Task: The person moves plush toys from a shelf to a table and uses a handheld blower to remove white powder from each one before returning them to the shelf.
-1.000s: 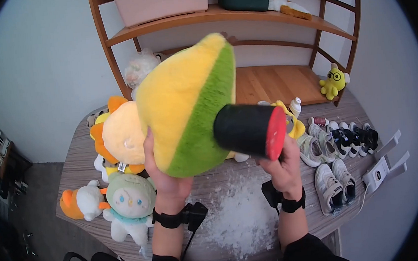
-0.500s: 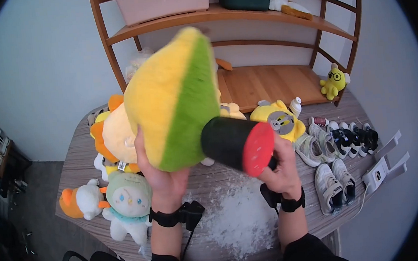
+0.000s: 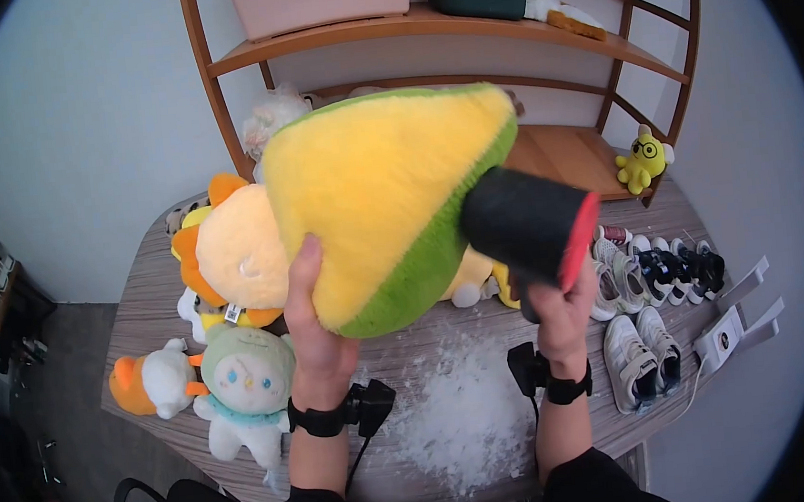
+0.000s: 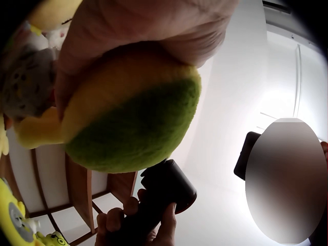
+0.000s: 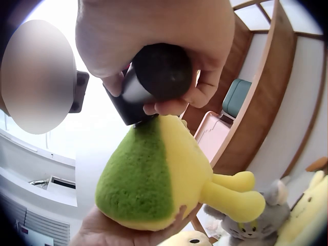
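My left hand (image 3: 323, 349) grips the lower left of a large yellow and green plush toy (image 3: 378, 200), its thumb over the yellow side. The toy hangs tilted above the table, its narrow end up and to the right. In the right wrist view, two yellow limbs (image 5: 233, 197) stick out from its side. My right hand (image 3: 561, 318) holds the handle of a black dryer-shaped device (image 3: 525, 216) with a red end cap (image 3: 581, 240). The device's front end is right at the green fur, with the red cap facing away. The fingers wrap the handle in the left wrist view.
White flakes (image 3: 464, 418) lie scattered on the table under my hands. Plush toys, including a pale green one (image 3: 248, 374), crowd the left. Several shoes (image 3: 631, 360) and a white device with antennas (image 3: 729, 332) stand on the right. A wooden shelf (image 3: 383, 31) rises behind.
The plush toy first shifted left and upright, then tipped over to the right with more of its yellow side showing. The black device moved left, then back right and up beside it.
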Tool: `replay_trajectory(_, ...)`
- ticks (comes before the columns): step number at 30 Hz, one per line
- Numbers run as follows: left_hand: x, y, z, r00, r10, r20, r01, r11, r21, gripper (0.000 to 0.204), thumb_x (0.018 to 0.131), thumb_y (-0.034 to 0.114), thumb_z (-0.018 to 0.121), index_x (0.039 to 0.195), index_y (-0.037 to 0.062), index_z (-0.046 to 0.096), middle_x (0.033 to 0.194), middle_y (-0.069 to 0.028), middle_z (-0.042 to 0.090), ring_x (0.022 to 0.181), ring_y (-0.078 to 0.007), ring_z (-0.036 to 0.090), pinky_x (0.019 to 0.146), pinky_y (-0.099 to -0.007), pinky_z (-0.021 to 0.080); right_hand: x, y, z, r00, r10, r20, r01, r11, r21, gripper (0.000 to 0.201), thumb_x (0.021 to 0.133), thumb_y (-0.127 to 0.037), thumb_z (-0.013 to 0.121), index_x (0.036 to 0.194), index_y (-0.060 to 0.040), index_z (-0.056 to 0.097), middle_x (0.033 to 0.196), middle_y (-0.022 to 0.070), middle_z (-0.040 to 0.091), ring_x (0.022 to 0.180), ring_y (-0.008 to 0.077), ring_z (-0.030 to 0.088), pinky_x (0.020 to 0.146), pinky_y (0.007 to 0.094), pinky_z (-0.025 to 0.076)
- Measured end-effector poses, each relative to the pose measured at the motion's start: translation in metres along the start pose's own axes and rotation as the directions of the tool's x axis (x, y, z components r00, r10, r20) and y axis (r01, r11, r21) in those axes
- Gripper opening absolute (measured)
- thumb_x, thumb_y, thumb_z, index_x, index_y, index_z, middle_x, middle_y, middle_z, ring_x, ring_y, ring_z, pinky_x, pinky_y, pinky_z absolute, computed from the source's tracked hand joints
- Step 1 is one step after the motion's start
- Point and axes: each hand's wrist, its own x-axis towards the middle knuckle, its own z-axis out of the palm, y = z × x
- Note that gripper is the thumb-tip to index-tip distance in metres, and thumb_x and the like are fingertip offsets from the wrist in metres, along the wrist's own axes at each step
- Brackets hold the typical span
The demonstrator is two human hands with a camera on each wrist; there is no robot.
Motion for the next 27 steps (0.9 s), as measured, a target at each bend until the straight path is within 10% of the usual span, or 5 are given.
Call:
replay_trajectory(7,0.003,0.0,-0.008,0.991,0.059,0.124,-0.029,0.972,-0.235,0.055,0.105,0.045,0.035,0.143,0.0053,0.042,0.137,-0.0112,0.056,0.123,-0.0233,0.057,0.103,-0.0376,0.047,0.007,-0.017,0.015,0.909,-0.1,0.406,0.205,0.953,-0.223,0.047,0.067,-0.009,0.079,0.11,0.0026,0.065,0.09,0.0145,0.07,0.078,0.0294,0.07,0.074,0.032,0.054)
replay_trajectory(14,0.003,0.002,0.0,0.994,0.064,0.085,-0.041,0.966,-0.254,0.057,0.105,0.048,0.033,0.143,0.0049,0.041,0.137,-0.0127,0.055,0.121,-0.0253,0.058,0.101,-0.039,0.049,0.012,-0.022,0.021,0.858,-0.117,0.499,0.253,0.944,-0.214,0.048,0.065,-0.01,0.08,0.11,0.0004,0.066,0.089,0.0135,0.071,0.076,0.0288,0.069,0.071,0.0322,0.054)
replay_trajectory(23,-0.004,0.0,0.0,0.998,0.033,0.047,-0.034,0.999,0.03,0.049,0.101,0.031,0.05,0.141,0.0018,0.044,0.136,-0.0113,0.056,0.121,-0.0216,0.057,0.102,-0.0361,0.046,-0.007,0.003,0.003,0.996,-0.087,-0.019,0.083,0.985,-0.149,0.049,0.079,-0.014,0.071,0.121,0.0068,0.058,0.111,0.0155,0.068,0.1,0.023,0.066,0.091,0.0355,0.05)
replay_trajectory(27,-0.004,-0.002,-0.005,0.997,0.002,0.081,-0.01,0.995,0.095,0.051,0.099,0.03,0.053,0.141,0.0015,0.044,0.135,-0.0112,0.057,0.121,-0.0211,0.057,0.102,-0.035,0.046,-0.006,0.006,-0.002,0.98,-0.065,-0.19,0.077,0.996,0.053,0.055,0.088,-0.029,0.068,0.129,0.0039,0.05,0.1,0.015,0.066,0.087,0.0197,0.065,0.077,0.03,0.051)
